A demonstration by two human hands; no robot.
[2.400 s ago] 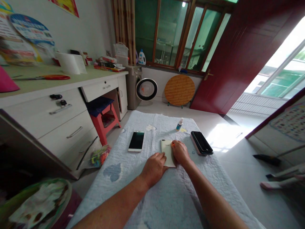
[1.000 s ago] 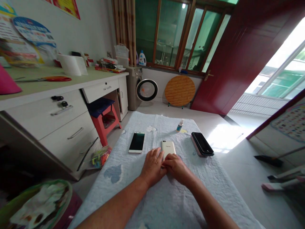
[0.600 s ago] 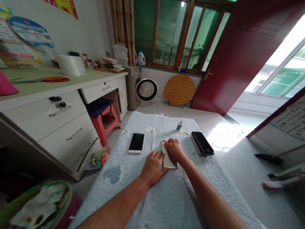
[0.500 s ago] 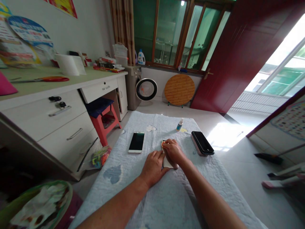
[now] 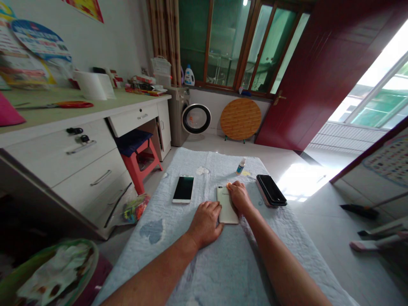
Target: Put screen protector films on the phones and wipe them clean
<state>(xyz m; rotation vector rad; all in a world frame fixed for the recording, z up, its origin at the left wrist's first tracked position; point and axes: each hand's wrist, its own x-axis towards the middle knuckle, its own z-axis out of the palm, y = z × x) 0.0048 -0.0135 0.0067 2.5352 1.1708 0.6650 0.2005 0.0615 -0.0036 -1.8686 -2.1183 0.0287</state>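
Note:
A pale gold smartphone [image 5: 227, 211] lies back side up on the quilted cloth in front of me, its camera corner at the far left. My left hand [image 5: 206, 221] grips its lower left part, fingers along the side edge and thumb at the bottom corner. Pinched under the fingertips of my right hand [image 5: 239, 196] is a small orange wiping piece [image 5: 228, 186], pressed at the phone's far right corner; whether it is cloth or sponge I cannot tell. Left of these, a white smartphone [image 5: 183, 189] lies screen up. Beyond my right hand stands a small spray bottle [image 5: 241, 166].
Stacked dark phones [image 5: 270, 190] lie on the right side of the light blue quilted cloth [image 5: 149, 272]. A pink stool [image 5: 142, 163] and a desk [image 5: 86, 161] with drawers stand to the left. A waste bin [image 5: 95, 272] is at the lower left.
My right hand has slid to the right with the orange piece, from the phone's far left corner to its far right corner, uncovering more of its back. My left hand stays nearly in place.

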